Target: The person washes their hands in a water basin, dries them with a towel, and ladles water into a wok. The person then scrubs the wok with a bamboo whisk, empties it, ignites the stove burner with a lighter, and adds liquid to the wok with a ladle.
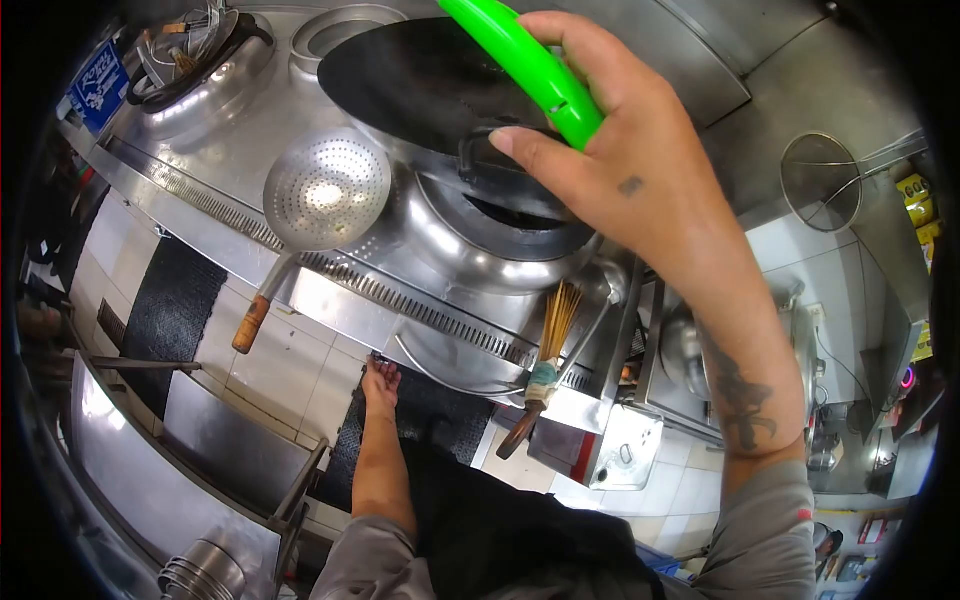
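Note:
My right hand (630, 140) is raised over the stove, closed round a bright green curved plastic tool (520, 65) whose upper end leaves the frame, so its kind is unclear. The thumb overlaps the loop handle of a dark wok (400, 75); I cannot tell whether it touches. That wok is tilted on a steel burner ring (470, 225). Low at the stove's front edge, my left hand (380, 385) has its palm upward and its fingers curled at a small dark part under the rim. What they grip there is too small to make out.
A perforated skimmer (328, 190) with a wooden handle lies across the stove's front grille. To the right are a bamboo brush (555, 340) and a ladle (600, 300). A wire strainer (820, 182) hangs farther right. Steel counters (165, 480) stand at lower left.

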`<action>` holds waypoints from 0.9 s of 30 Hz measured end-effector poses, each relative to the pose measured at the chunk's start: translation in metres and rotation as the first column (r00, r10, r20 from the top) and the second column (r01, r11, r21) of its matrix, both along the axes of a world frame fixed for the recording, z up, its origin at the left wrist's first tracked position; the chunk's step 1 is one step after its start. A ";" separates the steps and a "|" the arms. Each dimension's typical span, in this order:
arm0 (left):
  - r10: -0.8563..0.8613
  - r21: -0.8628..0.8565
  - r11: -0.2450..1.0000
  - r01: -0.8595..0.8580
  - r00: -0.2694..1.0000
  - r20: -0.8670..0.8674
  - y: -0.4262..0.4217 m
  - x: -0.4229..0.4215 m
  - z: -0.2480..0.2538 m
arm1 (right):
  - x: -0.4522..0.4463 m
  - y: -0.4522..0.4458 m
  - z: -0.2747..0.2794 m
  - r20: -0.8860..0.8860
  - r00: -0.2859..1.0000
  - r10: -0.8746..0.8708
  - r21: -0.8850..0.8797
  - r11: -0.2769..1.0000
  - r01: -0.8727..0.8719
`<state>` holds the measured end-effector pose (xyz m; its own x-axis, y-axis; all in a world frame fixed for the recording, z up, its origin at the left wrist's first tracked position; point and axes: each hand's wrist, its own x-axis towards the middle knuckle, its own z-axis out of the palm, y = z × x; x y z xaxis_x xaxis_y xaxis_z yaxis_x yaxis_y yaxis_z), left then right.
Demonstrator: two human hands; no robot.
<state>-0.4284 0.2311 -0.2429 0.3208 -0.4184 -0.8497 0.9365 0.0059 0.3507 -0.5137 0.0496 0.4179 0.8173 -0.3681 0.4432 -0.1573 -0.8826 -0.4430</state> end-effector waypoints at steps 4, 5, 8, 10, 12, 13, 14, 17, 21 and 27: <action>0.028 -0.113 0.993 -0.028 1.000 0.002 -0.005 0.000 -0.005 | 0.015 0.004 -0.008 -0.007 0.985 -0.175 -0.120 0.978 0.173; 0.069 -0.217 0.974 -0.068 0.998 -0.003 0.006 -0.003 -0.016 | 0.019 0.011 -0.008 -0.016 0.977 -0.214 -0.148 0.967 0.209; 0.079 0.024 0.997 -0.078 0.997 -0.011 0.002 0.001 0.018 | 0.017 0.021 -0.008 -0.058 0.971 -0.231 -0.205 0.955 0.215; 0.083 0.051 0.995 -0.082 0.997 -0.007 -0.004 0.000 0.024 | 0.014 0.023 -0.008 -0.073 0.969 -0.237 -0.228 0.949 0.216; 0.080 0.095 0.992 -0.081 0.997 0.014 -0.011 -0.001 0.030 | 0.014 0.025 -0.008 -0.083 0.966 -0.244 -0.245 0.945 0.217; 0.057 0.102 0.993 -0.059 0.998 0.029 -0.013 -0.002 0.032 | 0.014 0.026 -0.008 -0.089 0.966 -0.243 -0.247 0.945 0.215; 0.026 0.104 0.994 -0.031 0.999 0.043 -0.014 -0.005 0.035 | 0.015 0.025 -0.008 -0.096 0.965 -0.246 -0.251 0.944 0.216; -0.006 0.106 0.994 0.003 1.000 0.027 -0.018 -0.015 0.024 | 0.017 0.025 -0.007 -0.105 0.963 -0.247 -0.240 0.946 0.216; 0.015 0.165 0.986 -0.018 1.000 0.018 -0.022 -0.012 0.028 | 0.021 0.026 -0.011 -0.029 0.979 -0.202 -0.186 0.963 0.193; 0.010 0.181 0.983 -0.013 1.000 0.019 -0.023 -0.011 0.026 | 0.005 0.016 -0.003 -0.080 0.992 -0.095 -0.009 0.995 0.095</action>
<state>-0.4393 0.2081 -0.2168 0.3409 -0.2541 -0.9051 0.9302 -0.0485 0.3639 -0.5089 0.0652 0.4146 0.8118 -0.4440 0.3794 -0.2756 -0.8640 -0.4214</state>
